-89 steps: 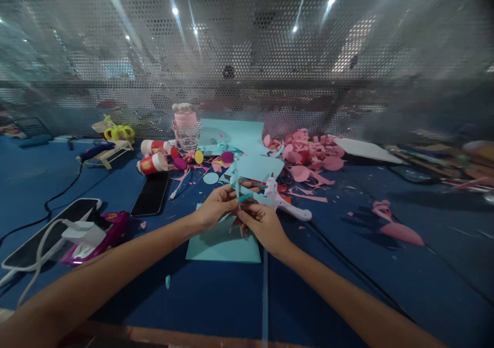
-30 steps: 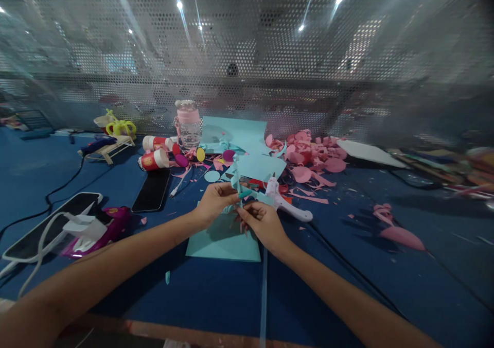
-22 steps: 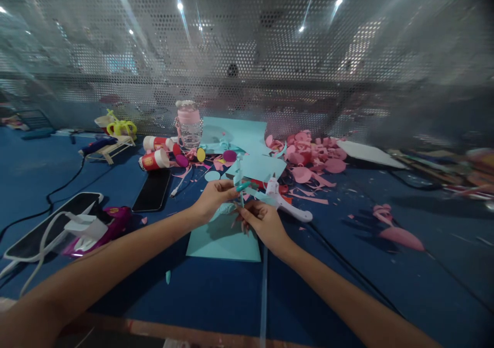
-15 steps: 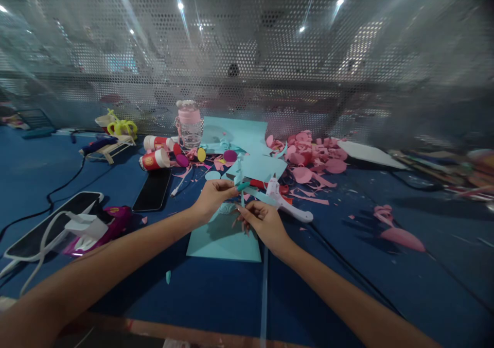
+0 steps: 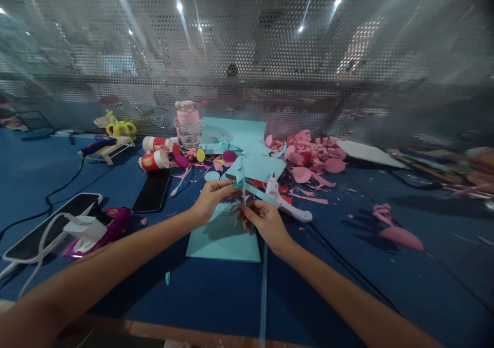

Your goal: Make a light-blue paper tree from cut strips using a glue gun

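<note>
Left-hand fingertips have risen away from the right ones since three seconds ago; the left hand (image 5: 211, 199), reaching in from the lower left, pinches a light-blue paper piece (image 5: 240, 175), now nearly upright above the light-blue sheet (image 5: 224, 244). Lower, the right hand (image 5: 264, 221), fingers curled, grips its foot, beside the unmoved white glue gun (image 5: 291, 209).

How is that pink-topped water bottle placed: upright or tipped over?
Upright: the pink-topped water bottle has its pink collar above its clear body.
</note>
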`<move>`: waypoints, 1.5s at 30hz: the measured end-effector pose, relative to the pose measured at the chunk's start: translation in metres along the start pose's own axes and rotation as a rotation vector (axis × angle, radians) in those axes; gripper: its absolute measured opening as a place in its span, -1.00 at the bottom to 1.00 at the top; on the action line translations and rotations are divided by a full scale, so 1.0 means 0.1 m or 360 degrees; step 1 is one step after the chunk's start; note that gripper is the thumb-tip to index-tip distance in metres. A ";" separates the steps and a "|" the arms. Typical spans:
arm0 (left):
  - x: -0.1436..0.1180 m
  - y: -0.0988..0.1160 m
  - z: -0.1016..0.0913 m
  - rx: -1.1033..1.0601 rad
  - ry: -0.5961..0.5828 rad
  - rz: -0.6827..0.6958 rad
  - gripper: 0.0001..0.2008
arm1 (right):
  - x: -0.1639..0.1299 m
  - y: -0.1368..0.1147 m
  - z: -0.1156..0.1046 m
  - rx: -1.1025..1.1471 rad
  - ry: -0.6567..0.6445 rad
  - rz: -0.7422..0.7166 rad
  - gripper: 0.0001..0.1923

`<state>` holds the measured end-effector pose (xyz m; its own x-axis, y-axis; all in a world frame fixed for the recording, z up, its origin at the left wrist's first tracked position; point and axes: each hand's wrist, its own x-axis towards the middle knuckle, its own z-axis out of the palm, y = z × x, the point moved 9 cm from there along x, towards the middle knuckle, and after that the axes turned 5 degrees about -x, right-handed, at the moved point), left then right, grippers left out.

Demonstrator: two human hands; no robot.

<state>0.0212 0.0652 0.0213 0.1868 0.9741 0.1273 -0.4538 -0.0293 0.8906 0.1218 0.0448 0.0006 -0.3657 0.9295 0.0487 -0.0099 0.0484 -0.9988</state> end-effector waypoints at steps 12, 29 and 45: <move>-0.02 -0.07 -0.02 0.0080 0.0008 0.0043 -0.82 | -0.01 -0.02 -0.03 -0.0058 0.0035 -0.0018 -0.65; -0.06 -0.12 0.03 -0.0098 0.0091 0.0003 -0.85 | -0.04 -0.07 -0.10 -0.0011 0.0204 -0.0076 -0.64; -0.03 -0.13 0.11 -0.0134 -0.0056 -0.0089 -0.70 | -0.02 0.00 -0.03 0.0022 0.0108 -0.0009 -0.67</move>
<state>0.0361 0.0599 0.0139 0.2435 0.9652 0.0950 -0.5129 0.0450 0.8572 0.1258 0.0439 0.0010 -0.3018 0.9518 0.0542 -0.0248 0.0490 -0.9985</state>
